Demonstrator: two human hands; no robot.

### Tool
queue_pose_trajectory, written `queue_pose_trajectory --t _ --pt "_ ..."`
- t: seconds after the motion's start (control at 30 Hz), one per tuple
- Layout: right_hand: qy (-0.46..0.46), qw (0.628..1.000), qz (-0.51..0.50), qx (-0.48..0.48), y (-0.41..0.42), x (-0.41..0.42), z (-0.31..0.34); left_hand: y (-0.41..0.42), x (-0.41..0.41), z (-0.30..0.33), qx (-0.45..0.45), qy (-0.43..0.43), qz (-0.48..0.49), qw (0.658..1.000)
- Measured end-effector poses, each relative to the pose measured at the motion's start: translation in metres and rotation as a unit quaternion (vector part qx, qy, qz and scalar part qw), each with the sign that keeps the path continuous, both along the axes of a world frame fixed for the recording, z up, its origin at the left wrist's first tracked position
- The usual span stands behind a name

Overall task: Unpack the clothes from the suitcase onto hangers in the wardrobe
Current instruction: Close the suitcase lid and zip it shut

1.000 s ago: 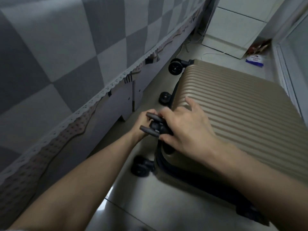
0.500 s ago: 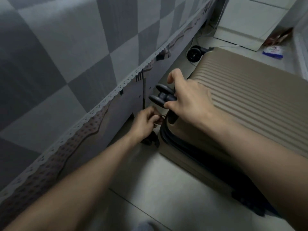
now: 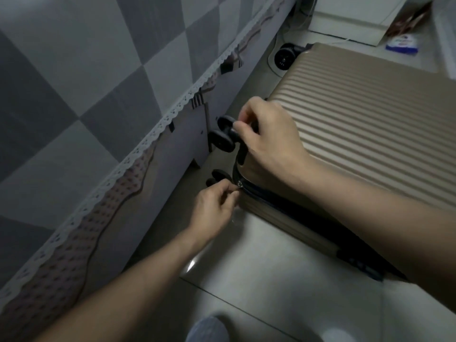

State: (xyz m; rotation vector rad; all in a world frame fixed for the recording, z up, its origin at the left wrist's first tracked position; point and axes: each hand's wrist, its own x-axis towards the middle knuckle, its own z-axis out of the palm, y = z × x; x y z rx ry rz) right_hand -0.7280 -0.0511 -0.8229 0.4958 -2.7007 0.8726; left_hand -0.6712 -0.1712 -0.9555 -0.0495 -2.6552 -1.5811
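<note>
You were at the opening step: the ribbed beige suitcase [image 3: 365, 134] lay flat on the tiled floor [image 3: 266, 287], closed, with no clothes, hangers or wardrobe in view. Your left hand [image 3: 213, 209] pinched the small metal zipper pull [image 3: 238, 185] at the case's near corner, just below the lower wheel [image 3: 217, 177]. Your right hand [image 3: 269, 141] curled over the upper corner and gripped the housing of the upper double wheel [image 3: 223, 137], apparently to steady the shell.

The next move, as I judge it, called for drawing the pull along the black zipper track [image 3: 296, 208] while the right hand kept the case from sliding; how much of the track was already undone I could not tell.

Room was tight on your left: the bed [image 3: 74, 99] with its lace-trimmed checked cover ran just beside the wheels, leaving only a narrow strip of floor there. More open tile lay on the near side, towards you. A white cabinet [image 3: 352, 18] stood beyond the far end.
</note>
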Motion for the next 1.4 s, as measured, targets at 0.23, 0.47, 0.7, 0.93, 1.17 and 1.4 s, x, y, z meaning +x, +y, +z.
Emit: queue_pose_trajectory --t 0.23,0.47,0.7,0.93,1.17,1.4 --pt "-0.487 0.834 -0.111 -0.235 0.013 0.084 -0.060 0.021 0.025 -0.007 -0.006 0.069 0.107 0.992" --pt "-0.509 0.766 -0.204 -0.335 -0.019 0.049 -0.092 0.015 0.026 -0.003 -0.115 0.156 0.057 0.979" --pt "-0.423 0.827 -0.256 -0.265 -0.025 0.043 -0.104 -0.008 0.008 0.025 -0.199 0.329 -0.024 0.923" --pt "-0.361 0.894 -0.188 -0.188 -0.007 0.054 -0.106 0.037 -0.063 0.068 -0.376 0.394 -0.278 0.791" --pt "-0.331 0.920 -0.173 -0.114 0.052 0.083 -0.106 0.047 -0.070 0.066 -0.351 0.393 -0.271 0.806" --pt "-0.355 0.896 -0.209 -0.165 0.108 0.112 -0.098 0.053 -0.067 0.066 -0.358 0.392 -0.260 0.806"
